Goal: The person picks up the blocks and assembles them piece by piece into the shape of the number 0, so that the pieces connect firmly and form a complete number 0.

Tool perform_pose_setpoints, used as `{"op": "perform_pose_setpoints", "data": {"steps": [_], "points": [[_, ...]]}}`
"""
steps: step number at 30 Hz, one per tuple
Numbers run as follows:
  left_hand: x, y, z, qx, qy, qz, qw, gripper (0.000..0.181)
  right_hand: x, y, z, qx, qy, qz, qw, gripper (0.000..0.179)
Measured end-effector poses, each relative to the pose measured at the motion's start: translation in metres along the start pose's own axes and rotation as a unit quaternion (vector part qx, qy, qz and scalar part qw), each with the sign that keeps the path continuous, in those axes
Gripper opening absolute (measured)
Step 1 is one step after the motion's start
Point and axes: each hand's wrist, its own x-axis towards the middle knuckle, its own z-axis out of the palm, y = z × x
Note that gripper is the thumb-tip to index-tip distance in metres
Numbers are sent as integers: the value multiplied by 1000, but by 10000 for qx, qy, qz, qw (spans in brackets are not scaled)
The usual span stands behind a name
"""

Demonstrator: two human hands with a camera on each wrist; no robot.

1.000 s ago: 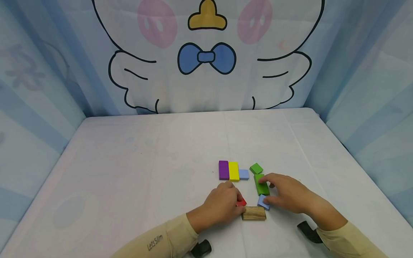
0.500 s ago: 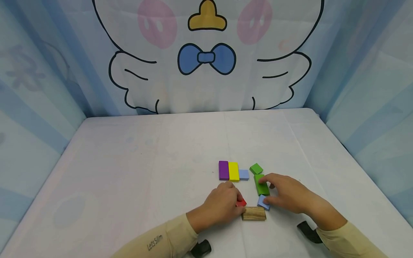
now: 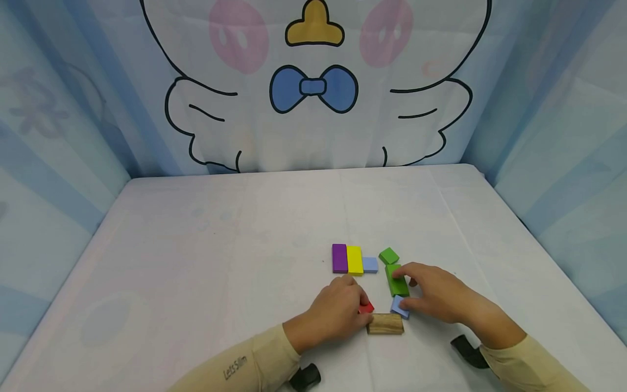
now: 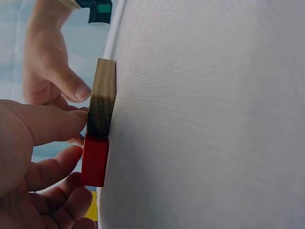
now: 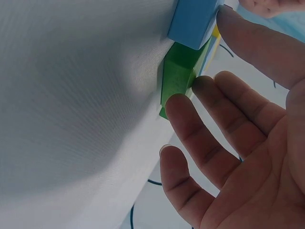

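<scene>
At the front of a small block arrangement, my left hand (image 3: 333,307) touches a red block (image 4: 95,162) and the end of a wood-grained block (image 3: 385,325). Its thumb lies straight against the wooden one, while the fingertips rest by the red one, which the hand mostly hides in the head view. From the other side, my right hand (image 3: 438,293) has its thumb on a tilted light-blue block (image 3: 398,306). Its fingertips touch the long green block (image 5: 178,76) just behind, and the lower fingers extend loosely in the right wrist view.
Purple (image 3: 339,258), yellow (image 3: 355,260) and short light-blue (image 3: 370,265) blocks lie side by side behind the left hand. A small green block (image 3: 389,256) sits angled at the far end of the long green one. Printed curtains surround the white-covered table (image 3: 220,245).
</scene>
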Motion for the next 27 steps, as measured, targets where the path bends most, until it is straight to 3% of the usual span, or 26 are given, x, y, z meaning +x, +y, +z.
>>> {"op": "perform_pose_setpoints", "data": {"steps": [14, 27], "points": [[1, -6, -5, -28, 146, 339, 9993, 25, 0, 1, -1, 38, -29, 9, 10000, 53], [6, -14, -14, -217, 261, 101, 9994, 28, 1, 1, -1, 58, -74, 125, 9999, 53]]}}
